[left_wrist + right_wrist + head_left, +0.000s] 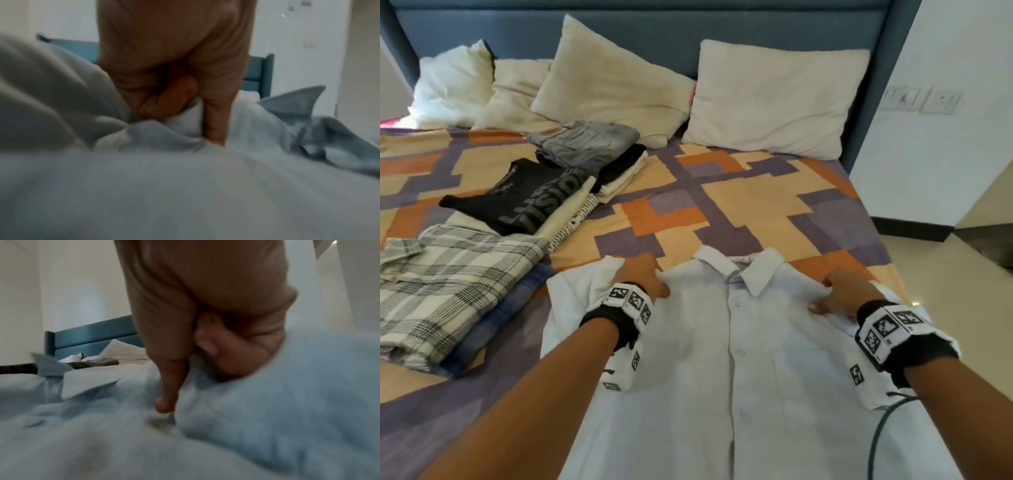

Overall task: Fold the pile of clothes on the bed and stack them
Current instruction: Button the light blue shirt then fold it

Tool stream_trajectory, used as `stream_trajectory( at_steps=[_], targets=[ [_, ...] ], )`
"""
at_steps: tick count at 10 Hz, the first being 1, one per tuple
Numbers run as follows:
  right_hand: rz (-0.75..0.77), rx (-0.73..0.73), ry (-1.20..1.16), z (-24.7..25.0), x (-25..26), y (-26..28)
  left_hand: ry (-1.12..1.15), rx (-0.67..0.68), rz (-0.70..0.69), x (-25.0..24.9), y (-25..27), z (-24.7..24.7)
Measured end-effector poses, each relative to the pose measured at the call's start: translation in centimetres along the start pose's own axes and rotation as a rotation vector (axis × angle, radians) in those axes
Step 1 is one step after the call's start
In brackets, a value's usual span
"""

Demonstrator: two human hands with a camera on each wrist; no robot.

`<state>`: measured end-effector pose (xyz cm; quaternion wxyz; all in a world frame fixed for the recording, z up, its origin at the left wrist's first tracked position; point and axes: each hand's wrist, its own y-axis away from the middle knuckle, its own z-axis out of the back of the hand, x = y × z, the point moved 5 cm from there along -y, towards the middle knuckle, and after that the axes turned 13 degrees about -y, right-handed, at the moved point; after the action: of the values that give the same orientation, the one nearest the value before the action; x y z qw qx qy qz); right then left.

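1. At nine o'clock, the folded plaid shirt [448,284] and black T-shirt [524,202] lie in a row, presumably kept clear of your working space.
2. Your left hand [643,277] pinches a fold of the pale blue shirt [739,359] at its shoulder, fingers curled.
3. The shirt lies buttoned, collar toward twelve, likely flat for folding.
4. At three o'clock, your right hand [846,294] pinches the other shoulder.

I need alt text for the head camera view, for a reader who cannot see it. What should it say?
Two hands, the left hand and the right hand, pinch the shoulders of a pale blue shirt lying buttoned, front up, on a patterned bed. To the left lie folded clothes, a plaid shirt nearest; pillows lean on the headboard.
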<state>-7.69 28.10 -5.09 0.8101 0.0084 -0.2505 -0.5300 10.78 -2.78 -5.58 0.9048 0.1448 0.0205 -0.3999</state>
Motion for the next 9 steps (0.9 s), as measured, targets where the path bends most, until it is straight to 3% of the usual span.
stream_trajectory(
  at_steps=[1, 2, 3, 4, 5, 6, 7, 8, 9],
  targets=[
    [0.021, 0.014, -0.020, 2.2, 1.0, 2.6, -0.013, 0.120, -0.014, -0.2, 2.5, 1.8],
    [-0.132, 0.106, -0.294, 6.2, 3.2, 8.1, 0.344, 0.146, 0.059, -1.4, 5.1, 6.0],
    [0.033, -0.009, -0.711, 12.3, 6.3, 11.2, 0.831, -0.151, -0.009, -4.1, 7.2, 14.1],
    [0.436, -0.479, -1.101, 22.5, 9.8, 14.5, 1.036, -0.695, -0.273, -7.2, 11.9, 25.5],
    [0.774, -0.947, -1.185, 30.9, 12.1, 20.6, 1.115, -1.041, -0.688, -9.2, 18.1, 34.9],
    [0.924, -1.023, -0.703, 33.0, 12.6, 25.7, 0.792, -1.305, -0.814, -7.7, 22.1, 38.3],
    [0.539, -0.407, -0.060, 28.0, 11.3, 26.6, 0.169, -0.915, -0.552, -5.6, 22.5, 34.5],
    [0.073, 0.168, 0.251, 22.1, 7.1, 28.9, -0.457, -0.004, -0.446, -3.8, 22.6, 25.8],
    [0.188, 0.083, 0.300, 22.3, 6.8, 30.0, -0.098, 0.020, -0.582, -3.9, 24.9, 25.8]
  ],
)
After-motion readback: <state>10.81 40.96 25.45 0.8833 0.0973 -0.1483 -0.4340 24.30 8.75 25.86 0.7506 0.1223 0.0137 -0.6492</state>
